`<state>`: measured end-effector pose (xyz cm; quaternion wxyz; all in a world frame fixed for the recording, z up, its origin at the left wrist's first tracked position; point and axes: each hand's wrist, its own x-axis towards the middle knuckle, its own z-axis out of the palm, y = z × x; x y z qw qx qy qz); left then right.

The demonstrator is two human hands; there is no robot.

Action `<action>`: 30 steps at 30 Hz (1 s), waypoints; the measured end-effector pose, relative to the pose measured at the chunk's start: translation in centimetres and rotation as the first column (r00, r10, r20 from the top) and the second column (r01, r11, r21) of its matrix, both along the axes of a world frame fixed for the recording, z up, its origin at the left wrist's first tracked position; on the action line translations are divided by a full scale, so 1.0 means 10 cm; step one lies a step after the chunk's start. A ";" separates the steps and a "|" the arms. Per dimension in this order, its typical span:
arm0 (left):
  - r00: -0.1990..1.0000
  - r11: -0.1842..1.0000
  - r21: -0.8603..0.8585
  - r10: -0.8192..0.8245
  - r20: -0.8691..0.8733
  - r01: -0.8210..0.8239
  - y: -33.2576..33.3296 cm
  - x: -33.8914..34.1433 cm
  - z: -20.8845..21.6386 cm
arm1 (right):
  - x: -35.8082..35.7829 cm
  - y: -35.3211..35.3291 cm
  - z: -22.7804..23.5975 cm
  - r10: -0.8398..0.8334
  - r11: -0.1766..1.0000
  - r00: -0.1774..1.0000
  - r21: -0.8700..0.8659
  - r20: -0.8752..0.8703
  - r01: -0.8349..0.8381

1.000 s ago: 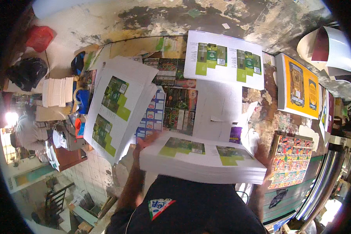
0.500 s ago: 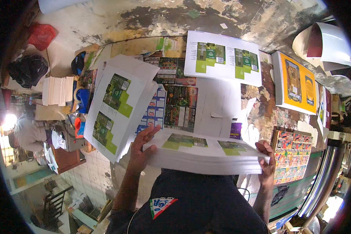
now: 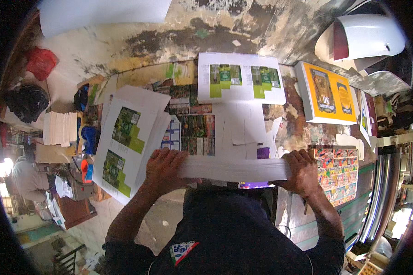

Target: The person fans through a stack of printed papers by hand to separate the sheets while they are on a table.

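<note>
My left hand (image 3: 164,172) and right hand (image 3: 304,175) are clamped on opp. ends of a thick white paper stack (image 3: 234,168), fingers (image 3: 169,158) over the far side, thumbs nearer me. It's edge-up right in front of me, btwn both hands; can't tell if its underside touches the mottled brown bench (image 3: 303,134). Best to squeeze both ends w/ equal pressure so sheets don't slip or fan, & keep it level. Left end needs care, b/c the loose white pile w/ green printed panels (image 3: 142,130) sits just beside.
</note>
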<state>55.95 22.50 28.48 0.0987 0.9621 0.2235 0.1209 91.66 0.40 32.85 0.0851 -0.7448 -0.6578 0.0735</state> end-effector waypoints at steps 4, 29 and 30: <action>0.997 0.992 0.120 -0.037 0.071 0.028 0.44 0.39 0.17 | 0.25 0.27 0.19 -0.015 0.990 0.994 0.141 0.112 -0.001; 0.993 0.979 0.168 0.105 0.051 -0.112 1.16 0.95 -0.07 | 0.64 1.32 -0.23 -0.014 0.982 0.991 0.186 0.130 -0.011; 0.969 0.943 0.227 0.225 0.105 -0.244 1.00 1.04 -0.11 | 0.49 1.34 -0.24 -0.020 0.983 0.991 0.184 0.131 -0.005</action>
